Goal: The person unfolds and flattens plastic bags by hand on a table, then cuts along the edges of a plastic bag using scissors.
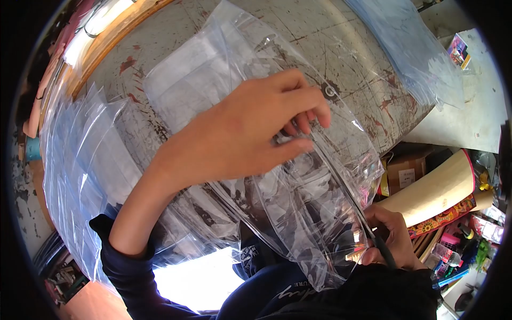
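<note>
Clear plastic sheets (298, 197) lie crumpled and layered in front of me on the scratched grey table (320, 32). Over them is my left hand (245, 125), its fingers curled and thumb stretched toward the right; whether it pinches any plastic is hidden. At the lower right, my right hand (392, 237) is closed around the dark handle of scissors (364, 216). Their long blades point up and left along the plastic, toward my left fingertips. A round hole or ring shows in the sheet beyond my left fingers.
Stacked bluish plastic sheets (80, 192) lie at the left, and another stack (408, 53) hangs over the table's far right edge. At the right are a cardboard box (408, 170), a cream roll (432, 192) and a plastic bottle (447, 255). Part of another person's arm (42, 98) shows at the left.
</note>
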{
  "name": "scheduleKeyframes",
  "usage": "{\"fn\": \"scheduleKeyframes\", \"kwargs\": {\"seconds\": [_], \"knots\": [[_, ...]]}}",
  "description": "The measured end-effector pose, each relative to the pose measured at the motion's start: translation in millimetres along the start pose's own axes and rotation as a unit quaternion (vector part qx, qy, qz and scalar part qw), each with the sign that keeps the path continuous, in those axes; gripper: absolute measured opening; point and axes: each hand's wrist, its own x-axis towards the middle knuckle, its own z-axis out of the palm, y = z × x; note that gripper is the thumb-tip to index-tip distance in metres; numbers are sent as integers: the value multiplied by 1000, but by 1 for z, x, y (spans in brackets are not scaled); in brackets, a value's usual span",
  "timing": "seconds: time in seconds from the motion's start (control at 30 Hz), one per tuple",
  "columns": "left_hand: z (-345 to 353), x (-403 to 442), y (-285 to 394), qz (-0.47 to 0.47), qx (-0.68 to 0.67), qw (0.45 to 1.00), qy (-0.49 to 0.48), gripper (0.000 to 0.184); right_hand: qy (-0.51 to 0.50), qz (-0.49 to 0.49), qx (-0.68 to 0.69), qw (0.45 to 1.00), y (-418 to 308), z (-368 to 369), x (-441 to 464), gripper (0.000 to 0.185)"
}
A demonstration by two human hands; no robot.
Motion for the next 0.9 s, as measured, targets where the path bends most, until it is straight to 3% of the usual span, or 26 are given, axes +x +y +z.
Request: {"fn": "scheduleKeyframes", "kwargs": {"seconds": [0.07, 0.2, 0.27, 0.9], "knots": [[0, -2, 5, 23, 129, 991, 0, 24, -4, 11, 17, 1000, -2, 0, 1, 61], [6, -2, 5, 82, 165, 983, 20, 20, -9, 7, 26, 1000, 0, 1, 2, 63], [7, -1, 6, 109, 255, 960, 29, 16, 3, 5, 43, 999, -1, 3, 3, 65], [10, -3, 1, 111, 227, 967, 43, 14, -4, 24, 29, 999, -4, 10, 4, 76]]}}
